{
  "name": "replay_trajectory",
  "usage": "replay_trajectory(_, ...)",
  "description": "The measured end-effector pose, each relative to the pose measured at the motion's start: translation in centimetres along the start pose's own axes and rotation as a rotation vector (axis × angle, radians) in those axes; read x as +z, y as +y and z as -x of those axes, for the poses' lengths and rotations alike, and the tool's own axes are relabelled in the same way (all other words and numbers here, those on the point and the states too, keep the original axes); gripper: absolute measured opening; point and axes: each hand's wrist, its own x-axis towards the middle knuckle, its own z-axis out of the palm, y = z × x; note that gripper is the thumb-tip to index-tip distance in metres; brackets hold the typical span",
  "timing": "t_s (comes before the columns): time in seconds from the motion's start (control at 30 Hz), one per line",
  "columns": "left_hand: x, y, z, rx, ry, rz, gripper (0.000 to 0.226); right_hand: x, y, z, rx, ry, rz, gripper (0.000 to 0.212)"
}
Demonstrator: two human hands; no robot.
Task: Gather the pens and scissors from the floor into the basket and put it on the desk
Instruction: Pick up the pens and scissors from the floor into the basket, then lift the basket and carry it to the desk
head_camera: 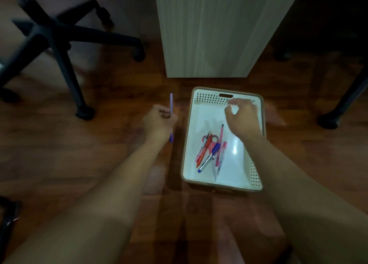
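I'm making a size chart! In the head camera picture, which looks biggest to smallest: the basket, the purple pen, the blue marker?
1. basket
2. purple pen
3. blue marker

The pens look close; unsure.

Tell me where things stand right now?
Left hand grips purple pen. Right hand empty over basket. Pens, scissors inside. Nothing blocking.

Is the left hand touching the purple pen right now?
Touching. The head view shows the left hand closed around the purple pen, whose ends stick out above and below the fist, beside the basket.
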Motion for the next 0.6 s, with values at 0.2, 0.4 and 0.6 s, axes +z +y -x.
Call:
replay_trajectory(0.2, 4.8, 4.0, 1.7, 0.164, -0.286, -0.071, 0.022, -3.7, 4.6, 0.2, 0.243, -0.055, 0.206, 0.068)
replay_trajectory(0.4, 4.6, 0.6, 2.5, 0.247, -0.155, -0.284, 0.026, -1.8, 7.1, 3.8, 0.36, -0.253, 0.086, 0.051)
replay_trajectory(0.6, 7.4, -2.1, 3.9, 0.156, -0.166, -0.477, 0.071, -1.9, 11.3, 4.7, 0.43, -0.228, -0.053, 0.049)
